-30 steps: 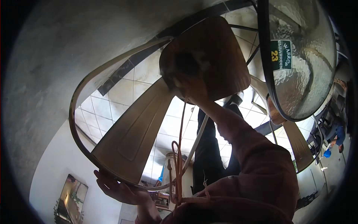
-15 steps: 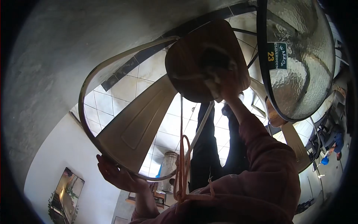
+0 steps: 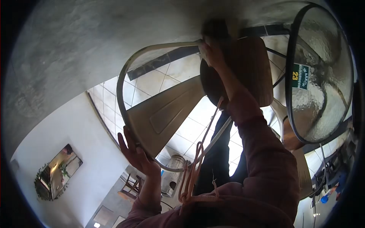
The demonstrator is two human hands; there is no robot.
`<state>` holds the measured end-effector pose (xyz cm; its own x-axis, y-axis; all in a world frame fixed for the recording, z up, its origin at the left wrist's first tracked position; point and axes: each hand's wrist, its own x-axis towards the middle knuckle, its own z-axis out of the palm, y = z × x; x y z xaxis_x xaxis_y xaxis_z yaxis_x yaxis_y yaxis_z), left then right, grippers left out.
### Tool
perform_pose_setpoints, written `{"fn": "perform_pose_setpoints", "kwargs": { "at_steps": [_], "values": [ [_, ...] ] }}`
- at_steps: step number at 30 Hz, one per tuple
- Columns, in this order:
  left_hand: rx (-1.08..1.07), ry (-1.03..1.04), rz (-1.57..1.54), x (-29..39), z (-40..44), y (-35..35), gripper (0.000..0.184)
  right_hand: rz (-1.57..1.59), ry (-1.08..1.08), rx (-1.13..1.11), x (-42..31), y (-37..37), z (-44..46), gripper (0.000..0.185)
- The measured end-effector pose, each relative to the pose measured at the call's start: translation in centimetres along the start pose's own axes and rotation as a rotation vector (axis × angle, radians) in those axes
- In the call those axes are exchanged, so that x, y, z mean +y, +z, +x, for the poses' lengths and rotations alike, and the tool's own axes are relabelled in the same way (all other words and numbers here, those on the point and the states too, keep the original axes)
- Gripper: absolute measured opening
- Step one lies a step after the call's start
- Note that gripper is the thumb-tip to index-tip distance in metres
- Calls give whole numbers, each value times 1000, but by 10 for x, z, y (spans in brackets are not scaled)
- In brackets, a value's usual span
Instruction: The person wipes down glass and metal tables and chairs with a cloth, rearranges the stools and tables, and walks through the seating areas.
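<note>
A chair with a brown wood-grain seat (image 3: 247, 72), a tan back panel (image 3: 163, 117) and a bent light metal tube frame (image 3: 121, 89) stands in front of me. My left hand (image 3: 140, 157) holds the top bend of the frame, at the end of the back panel. At the seat's left edge, by the far part of the frame, my right hand (image 3: 213, 53) grips a dark, blurred thing (image 3: 215, 30). Its kind is hard to make out, and the fingers partly hide it.
A round textured-glass table (image 3: 323, 76) with a dark rim and green sticker stands at the right. Beneath it, another chair (image 3: 292, 136) shows. The grey wall (image 3: 68, 57) rises close by at the left. A whitish cylinder (image 3: 173, 178) stands on the tiled floor.
My right hand has moved with the dark thing from the middle of the seat to its far left edge. My left hand stays on the frame. The view has shifted.
</note>
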<state>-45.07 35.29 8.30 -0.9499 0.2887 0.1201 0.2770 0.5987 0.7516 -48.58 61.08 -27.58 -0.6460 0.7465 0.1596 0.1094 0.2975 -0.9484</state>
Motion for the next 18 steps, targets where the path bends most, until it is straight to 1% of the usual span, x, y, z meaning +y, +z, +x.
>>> {"fn": "perform_pose_setpoints", "kwargs": {
  "at_steps": [1,2,3,5,6,7,8,9,11,12,13,14,15,17,18],
  "values": [
    [-22,20,48,-1,0,-7,45,-319,-220,45,11,23,11,29],
    [-43,41,95,-2,1,-14,44,-152,-145,-23,-9,27,15,27],
    [-222,203,406,-5,5,-28,46,8,-73,-88,-37,25,26,26],
    [-394,369,691,-2,6,-25,49,-41,-167,33,-84,39,28,23],
    [-240,88,261,10,3,-13,53,-68,-174,-9,-113,41,29,23],
    [-172,-57,50,9,2,-10,56,-91,-183,-46,-143,43,33,22],
    [-76,-183,-170,9,1,-8,59,-49,-180,-68,-171,47,37,21],
    [-183,-145,-882,-4,1,-13,61,-1,-175,-92,-197,51,40,19],
    [-290,-85,-1587,-8,2,-14,63,225,-461,51,-247,47,41,13],
    [-133,-16,-1370,-3,2,-9,65,169,-470,-4,-268,56,32,9],
    [15,49,-1144,0,2,-7,67,299,-465,36,-285,72,12,7],
    [22,77,-1114,-3,2,-7,68,171,-556,-388,-313,39,3,13],
    [16,74,-1112,-4,2,-8,68,-12,-689,-590,-335,24,-9,20],
    [34,111,-1028,-5,1,-10,70,360,-639,-257,-321,30,-76,29],
    [81,75,-907,-4,0,-10,74,377,-552,-299,-317,20,-98,33]
  ]
}}
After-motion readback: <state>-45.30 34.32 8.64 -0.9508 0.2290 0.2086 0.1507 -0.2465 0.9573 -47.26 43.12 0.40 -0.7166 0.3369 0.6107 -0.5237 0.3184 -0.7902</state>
